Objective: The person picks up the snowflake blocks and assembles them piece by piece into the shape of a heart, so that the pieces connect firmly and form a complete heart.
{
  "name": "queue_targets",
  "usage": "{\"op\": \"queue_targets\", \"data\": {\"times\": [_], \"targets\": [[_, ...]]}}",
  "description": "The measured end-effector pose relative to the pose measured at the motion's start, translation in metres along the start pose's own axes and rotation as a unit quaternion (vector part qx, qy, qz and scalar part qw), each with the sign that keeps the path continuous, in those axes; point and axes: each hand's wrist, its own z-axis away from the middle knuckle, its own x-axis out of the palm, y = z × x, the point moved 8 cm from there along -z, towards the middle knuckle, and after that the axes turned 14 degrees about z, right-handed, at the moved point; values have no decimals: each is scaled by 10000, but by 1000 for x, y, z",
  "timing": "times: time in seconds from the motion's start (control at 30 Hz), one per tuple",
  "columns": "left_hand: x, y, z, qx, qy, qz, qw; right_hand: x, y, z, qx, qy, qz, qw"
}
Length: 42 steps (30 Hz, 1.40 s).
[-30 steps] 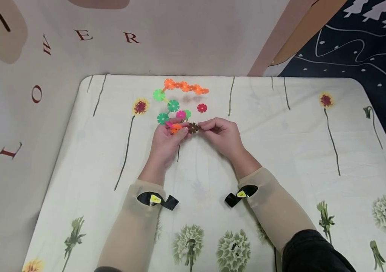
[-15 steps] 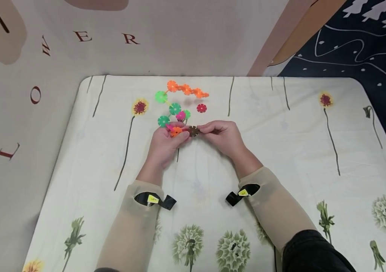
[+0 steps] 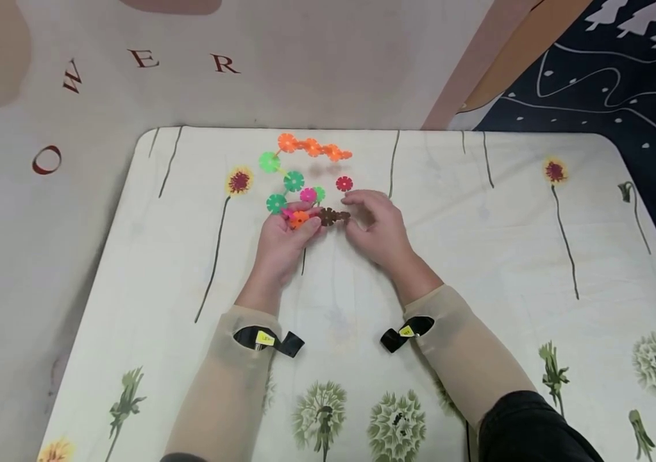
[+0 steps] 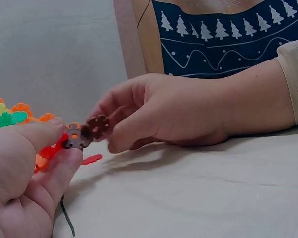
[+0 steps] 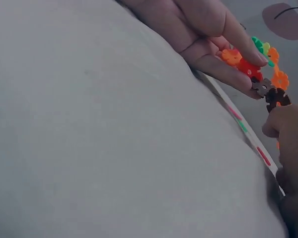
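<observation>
My left hand (image 3: pixel 284 244) pinches a chain of notched plastic snowflake discs near its front end, thumb on top beside an orange disc (image 3: pixel 299 219). From this grip the chain runs through green discs (image 3: pixel 276 204) up to a row of orange discs (image 3: pixel 312 147) at the back. A red disc (image 4: pixel 53 148) shows between the left thumb and fingers in the left wrist view. Two linked brown discs (image 3: pixel 329 217) stick out to the right of that hand. Around their outer end, my right hand (image 3: pixel 382 224) has its thumb and fingers parted, holding nothing.
A loose red disc (image 3: pixel 344 183) lies on the flower-print cloth (image 3: pixel 478 256) beyond the right hand. Pink (image 3: pixel 308 194) and light green (image 3: pixel 319 194) discs lie just past the left fingertips. A pale wall (image 3: pixel 328 77) borders the table's far edge.
The right hand has let go of the outer brown disc and parted its fingers, so that disc now shows. The left hand keeps its grip, with the chain only slightly shifted.
</observation>
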Motion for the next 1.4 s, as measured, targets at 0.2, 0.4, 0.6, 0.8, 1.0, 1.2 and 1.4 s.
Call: {"op": "queue_targets", "data": {"times": [0.2,0.4,0.6,0.8,1.0,1.2,1.4], "targets": [[0,2,-1,101,111,212,9997,14,3,-3,192,-1204,1765,9767],[1,2,1,56,92,312,9995,28,2,-2,122,-1996,2455,9485],[-1,2,1,29,82,294,9995,26,0,-3,48,-1719,2541,9518],[1,2,1,63,52,358,9993,18,4,-3,405,-1259,2238,9656],[1,2,1,84,48,270,9996,10,0,-5,160,-740,1954,9778],[1,1,0,11,123,207,9997,11,-1,-7,107,-753,1844,9799],[0,0,1,-2,201,192,9996,12,2,-7,481,-857,1510,9836]]}}
